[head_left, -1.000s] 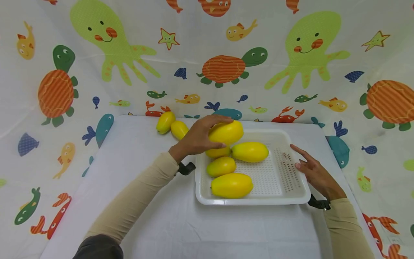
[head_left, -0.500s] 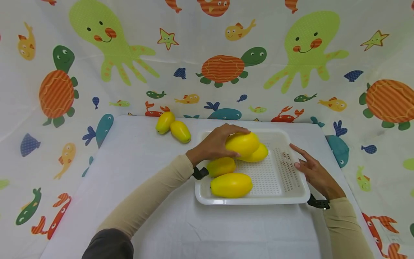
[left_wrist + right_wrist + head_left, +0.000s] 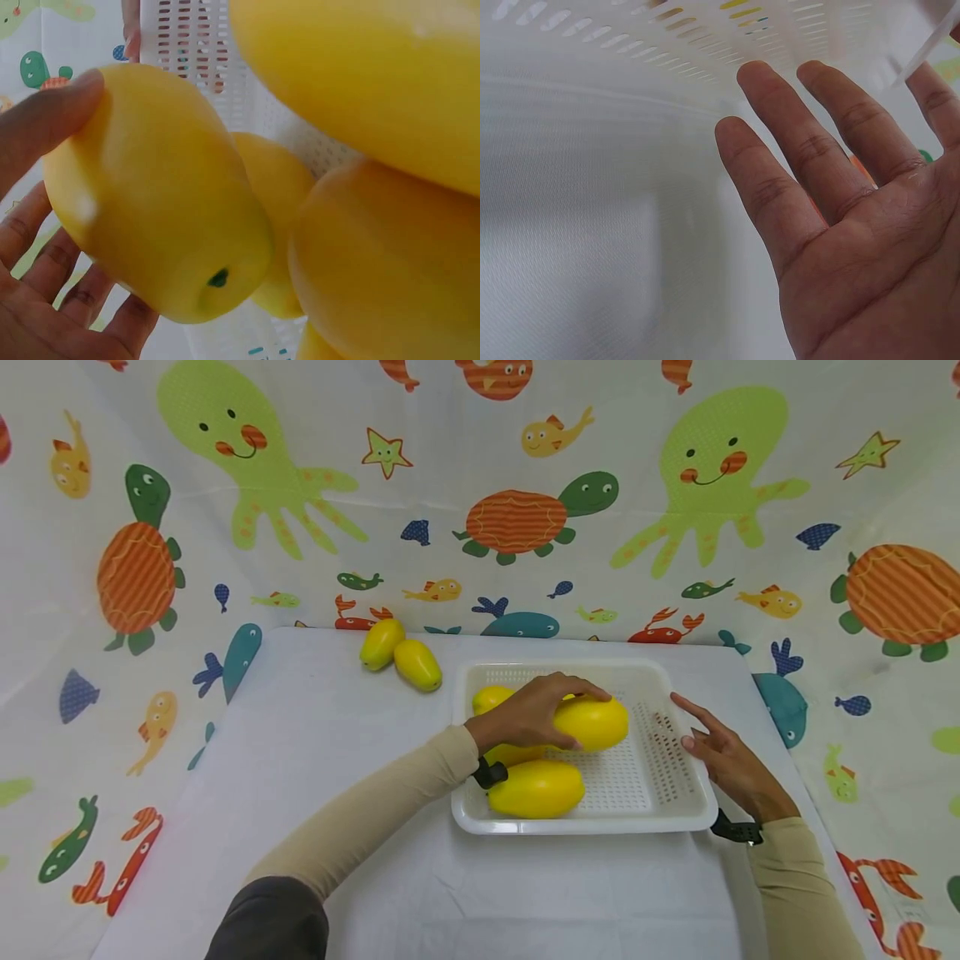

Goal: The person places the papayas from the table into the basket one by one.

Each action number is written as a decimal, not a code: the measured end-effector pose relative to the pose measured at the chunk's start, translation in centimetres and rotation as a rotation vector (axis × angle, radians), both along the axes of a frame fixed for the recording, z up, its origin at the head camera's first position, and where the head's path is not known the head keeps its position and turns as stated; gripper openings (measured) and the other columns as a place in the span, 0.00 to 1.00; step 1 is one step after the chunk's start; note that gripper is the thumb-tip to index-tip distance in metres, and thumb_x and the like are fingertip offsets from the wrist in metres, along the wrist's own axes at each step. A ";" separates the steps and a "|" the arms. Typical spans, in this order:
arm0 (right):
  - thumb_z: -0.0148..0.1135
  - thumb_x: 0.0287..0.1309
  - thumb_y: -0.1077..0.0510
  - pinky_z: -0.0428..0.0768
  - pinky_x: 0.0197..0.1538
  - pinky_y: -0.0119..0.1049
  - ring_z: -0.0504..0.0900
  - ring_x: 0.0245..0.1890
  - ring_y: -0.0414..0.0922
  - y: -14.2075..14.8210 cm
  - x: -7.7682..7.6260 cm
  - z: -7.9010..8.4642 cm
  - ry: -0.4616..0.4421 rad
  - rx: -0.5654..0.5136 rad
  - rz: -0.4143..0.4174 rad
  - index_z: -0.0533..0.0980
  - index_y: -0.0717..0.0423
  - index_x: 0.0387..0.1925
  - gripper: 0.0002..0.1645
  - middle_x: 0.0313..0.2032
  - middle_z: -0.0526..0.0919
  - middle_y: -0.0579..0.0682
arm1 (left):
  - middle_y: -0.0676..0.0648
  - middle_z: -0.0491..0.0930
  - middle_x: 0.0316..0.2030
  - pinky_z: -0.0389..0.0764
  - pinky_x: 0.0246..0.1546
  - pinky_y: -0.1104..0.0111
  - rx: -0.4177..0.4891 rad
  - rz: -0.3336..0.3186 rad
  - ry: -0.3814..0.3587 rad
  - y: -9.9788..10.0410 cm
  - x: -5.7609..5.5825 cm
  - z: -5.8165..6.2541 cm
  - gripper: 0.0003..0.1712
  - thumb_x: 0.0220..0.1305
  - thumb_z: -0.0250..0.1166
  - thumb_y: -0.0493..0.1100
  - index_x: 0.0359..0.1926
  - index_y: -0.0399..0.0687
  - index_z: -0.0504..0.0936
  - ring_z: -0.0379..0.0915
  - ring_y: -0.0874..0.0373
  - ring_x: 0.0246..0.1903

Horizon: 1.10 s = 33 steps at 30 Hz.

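Observation:
My left hand (image 3: 528, 712) grips a yellow papaya (image 3: 592, 724) over the white perforated basket (image 3: 585, 828). In the left wrist view the thumb lies on one side of that papaya (image 3: 157, 195) and the other fingers curl along its far side; its end has a dark stem spot. Another papaya (image 3: 536, 789) lies along the basket's front, and others are partly hidden by the hand and forearm. At the basket's right rim rests my right hand (image 3: 731, 764). In the right wrist view its fingers (image 3: 810, 146) stretch out straight beside the slotted wall.
Two smaller papayas, one (image 3: 383, 644) behind the other (image 3: 417, 665), lie on the white-covered table (image 3: 360, 735), back left of the basket. A patterned sea-animal curtain (image 3: 450, 460) rises behind the table. The basket's right half shows bare slotted floor.
My left hand has carried the papaya rightward and toward the front, from the basket's back left to its middle. The right hand stays at the rim.

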State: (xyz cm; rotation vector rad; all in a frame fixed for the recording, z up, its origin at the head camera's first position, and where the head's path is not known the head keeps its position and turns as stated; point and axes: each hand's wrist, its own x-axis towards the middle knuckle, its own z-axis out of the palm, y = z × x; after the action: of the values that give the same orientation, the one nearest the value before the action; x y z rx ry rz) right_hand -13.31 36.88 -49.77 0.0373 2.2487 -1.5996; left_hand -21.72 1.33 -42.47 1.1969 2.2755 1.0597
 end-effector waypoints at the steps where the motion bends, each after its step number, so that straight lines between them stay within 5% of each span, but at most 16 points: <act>1: 0.55 0.80 0.46 0.85 0.60 0.63 0.82 0.62 0.44 0.0 0.0 0.0 0.000 0.002 0.000 0.47 0.17 0.83 0.42 0.85 0.50 0.63 | 0.54 0.76 0.72 0.69 0.76 0.64 -0.005 -0.007 -0.001 0.2 0.0 -0.1 0.43 0.58 0.82 0.44 0.74 0.57 0.76 0.70 0.57 0.71; 18: 0.55 0.81 0.47 0.88 0.56 0.58 0.84 0.58 0.45 0.5 -1.0 0.0 -0.003 0.000 0.009 0.47 0.17 0.83 0.43 0.84 0.51 0.65 | 0.56 0.77 0.70 0.73 0.72 0.68 -0.110 -0.020 -0.080 2.8 -0.8 -0.9 0.42 0.56 0.84 0.45 0.72 0.61 0.78 0.72 0.58 0.66; 33: 0.54 0.81 0.46 0.88 0.56 0.58 0.84 0.59 0.48 0.5 -0.3 -0.6 0.025 0.003 0.015 0.46 0.17 0.83 0.43 0.84 0.52 0.65 | 0.58 0.76 0.70 0.73 0.67 0.70 -0.259 -0.092 0.078 3.5 0.5 -1.4 0.42 0.58 0.83 0.51 0.72 0.67 0.77 0.69 0.60 0.61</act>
State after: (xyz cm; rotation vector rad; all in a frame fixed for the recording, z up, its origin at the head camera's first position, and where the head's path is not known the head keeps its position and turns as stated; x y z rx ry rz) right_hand -13.58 37.36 -50.41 0.0010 2.2651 -1.5975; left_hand -21.23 4.82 -43.84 1.2387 2.3055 0.6717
